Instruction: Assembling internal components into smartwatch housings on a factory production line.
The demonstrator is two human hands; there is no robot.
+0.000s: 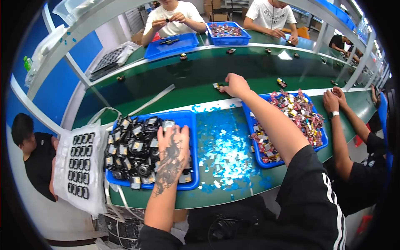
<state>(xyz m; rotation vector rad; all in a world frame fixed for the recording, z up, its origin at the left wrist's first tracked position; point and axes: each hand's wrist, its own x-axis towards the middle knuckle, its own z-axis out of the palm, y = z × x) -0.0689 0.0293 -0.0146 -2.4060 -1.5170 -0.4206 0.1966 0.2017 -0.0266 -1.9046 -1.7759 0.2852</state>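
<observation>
On the green conveyor belt, my right hand point(236, 86) reaches far forward. Its thumb and finger close on a small dark part point(216, 86) with a pale and yellow patch. My left hand point(174, 143) lies over the right side of a blue tray point(192, 146), fingers apart, the tips down among the parts. That tray is heaped with black plastic housings point(137, 146), several with silvery patches; whatever lies under my left palm is hidden. Below my right forearm stands another blue tray point(266, 163), piled with small red, white and yellow pieces point(291, 112).
Blue and white film scraps point(227, 146) cover the green bench between the trays. A white foam sheet point(79, 166) at left holds rows of black housings. Across the belt, two people work beside blue trays point(171, 46). Another person's hands point(333, 100) are close at right. Metal posts frame the line.
</observation>
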